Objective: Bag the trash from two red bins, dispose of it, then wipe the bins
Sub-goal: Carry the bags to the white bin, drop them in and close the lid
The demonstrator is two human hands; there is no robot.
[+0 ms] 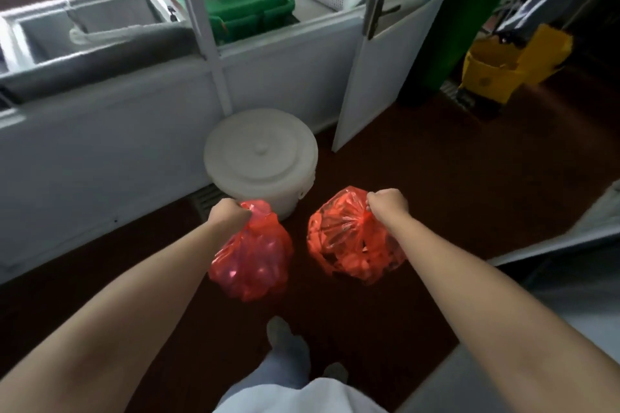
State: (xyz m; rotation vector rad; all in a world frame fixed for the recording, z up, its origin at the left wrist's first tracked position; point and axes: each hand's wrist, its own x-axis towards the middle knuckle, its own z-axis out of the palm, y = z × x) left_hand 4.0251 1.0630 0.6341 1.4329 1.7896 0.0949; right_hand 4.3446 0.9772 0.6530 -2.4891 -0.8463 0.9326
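Two full red plastic trash bags hang in front of me above a dark red floor. My left hand [229,214] grips the gathered neck of the left bag [251,255]. My right hand [387,203] grips the tied top of the right bag [352,238]. Both bags hang freely, side by side and apart. No red bins are in view.
A white lidded bucket [261,154] stands on the floor just ahead, against a white chest freezer [100,131]. A white door [379,54] stands open at the right. Beyond it are a tall green wheeled bin [459,10] and a yellow mop bucket [500,67].
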